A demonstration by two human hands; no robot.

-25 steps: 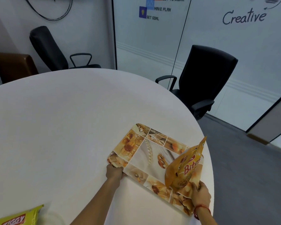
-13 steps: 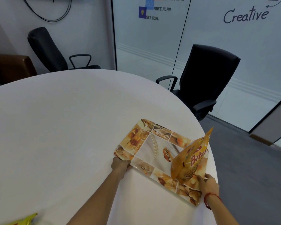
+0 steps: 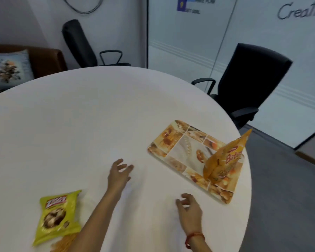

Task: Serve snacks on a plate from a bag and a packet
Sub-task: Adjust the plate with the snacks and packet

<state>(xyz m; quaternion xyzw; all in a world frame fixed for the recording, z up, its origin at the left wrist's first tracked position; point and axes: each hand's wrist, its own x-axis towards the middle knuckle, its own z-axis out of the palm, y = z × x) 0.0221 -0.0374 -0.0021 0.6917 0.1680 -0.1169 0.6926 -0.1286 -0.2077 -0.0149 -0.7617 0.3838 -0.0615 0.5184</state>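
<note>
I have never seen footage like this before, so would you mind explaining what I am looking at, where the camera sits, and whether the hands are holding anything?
There is no machine here: a person wears one wide-angle camera on the head, looking forward and down, so the two bare arms reaching in from below are that person's own. The left hand and the right hand, with a red thread at its wrist, both hover open over the round white table, holding nothing. On the table, to the right, lies a rectangular tray printed with nut pictures, and an orange snack bag stands upright on it. To the near left lies a yellow-green snack packet, flat on the table. Black office chairs stand behind.
</note>
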